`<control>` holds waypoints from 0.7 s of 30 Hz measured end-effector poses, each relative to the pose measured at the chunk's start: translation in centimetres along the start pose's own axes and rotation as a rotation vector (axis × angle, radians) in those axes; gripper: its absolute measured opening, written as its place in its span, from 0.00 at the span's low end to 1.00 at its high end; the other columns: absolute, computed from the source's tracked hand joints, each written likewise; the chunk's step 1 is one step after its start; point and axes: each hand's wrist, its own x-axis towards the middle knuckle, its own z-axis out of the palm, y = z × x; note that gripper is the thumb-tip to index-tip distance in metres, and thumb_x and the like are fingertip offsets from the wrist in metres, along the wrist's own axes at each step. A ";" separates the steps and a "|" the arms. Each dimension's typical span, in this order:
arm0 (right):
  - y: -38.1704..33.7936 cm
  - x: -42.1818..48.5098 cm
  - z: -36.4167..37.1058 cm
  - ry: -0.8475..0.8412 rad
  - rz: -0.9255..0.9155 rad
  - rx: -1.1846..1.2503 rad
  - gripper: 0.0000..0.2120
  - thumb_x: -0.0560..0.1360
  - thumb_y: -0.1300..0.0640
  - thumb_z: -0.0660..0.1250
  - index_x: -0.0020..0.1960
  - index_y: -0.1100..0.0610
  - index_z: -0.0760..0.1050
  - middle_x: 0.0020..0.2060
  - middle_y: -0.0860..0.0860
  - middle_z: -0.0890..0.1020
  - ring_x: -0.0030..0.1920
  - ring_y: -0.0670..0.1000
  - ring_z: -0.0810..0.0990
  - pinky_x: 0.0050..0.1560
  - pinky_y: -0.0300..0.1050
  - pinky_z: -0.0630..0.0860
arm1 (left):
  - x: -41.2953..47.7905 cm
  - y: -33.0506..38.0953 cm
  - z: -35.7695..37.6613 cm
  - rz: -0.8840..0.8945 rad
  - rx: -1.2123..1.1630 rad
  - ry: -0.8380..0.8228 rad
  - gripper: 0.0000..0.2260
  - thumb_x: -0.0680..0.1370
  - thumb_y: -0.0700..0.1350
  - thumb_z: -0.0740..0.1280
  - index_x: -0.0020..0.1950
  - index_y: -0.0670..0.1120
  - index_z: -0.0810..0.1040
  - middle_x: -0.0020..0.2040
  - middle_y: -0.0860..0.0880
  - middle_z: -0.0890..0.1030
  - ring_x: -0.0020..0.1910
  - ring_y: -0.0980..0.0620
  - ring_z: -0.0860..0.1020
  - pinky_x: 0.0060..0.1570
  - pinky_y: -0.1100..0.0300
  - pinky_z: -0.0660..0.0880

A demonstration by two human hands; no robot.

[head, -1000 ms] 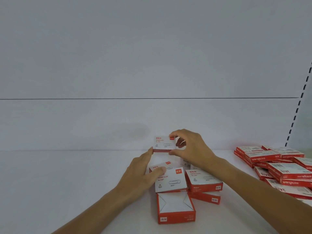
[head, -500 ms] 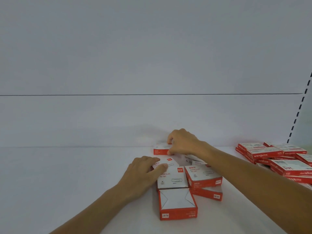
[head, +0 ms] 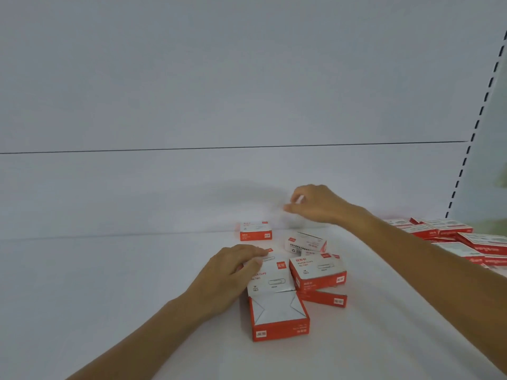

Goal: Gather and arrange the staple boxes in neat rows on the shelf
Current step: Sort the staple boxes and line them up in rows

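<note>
Several small red-and-white staple boxes lie in a loose cluster on the white shelf (head: 109, 283). My left hand (head: 233, 272) lies on one white-topped box (head: 271, 278), fingers curled over its far left corner. Beside it sits another box (head: 318, 272) stacked on a flat one (head: 323, 298). In front lies a box with its folded underside up (head: 278, 316). A tilted box (head: 306, 242) is behind the cluster. One box (head: 255, 231) stands alone against the back wall. My right hand (head: 315, 204) hovers above and to its right, loosely curled, holding nothing.
A separate heap of flatter red-and-white boxes (head: 466, 239) fills the shelf's right end. The white back wall rises just behind the lone box. A slotted upright (head: 472, 138) runs along the right side. Bare shelf stretches to the left.
My right hand set the box it held down against the back wall, let go, then lifted up and to the right. My left hand settled onto the white-topped box.
</note>
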 end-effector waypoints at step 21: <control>1.1 -5.2 2.0 0.234 -0.336 0.052 0.27 0.70 0.44 0.69 0.66 0.52 0.70 0.56 0.46 0.75 0.49 0.43 0.72 0.41 0.27 0.68 | -0.6 1.4 0.0 -0.071 -0.156 0.045 0.21 0.79 0.48 0.59 0.71 0.61 0.59 0.65 0.61 0.66 0.64 0.61 0.66 0.63 0.59 0.71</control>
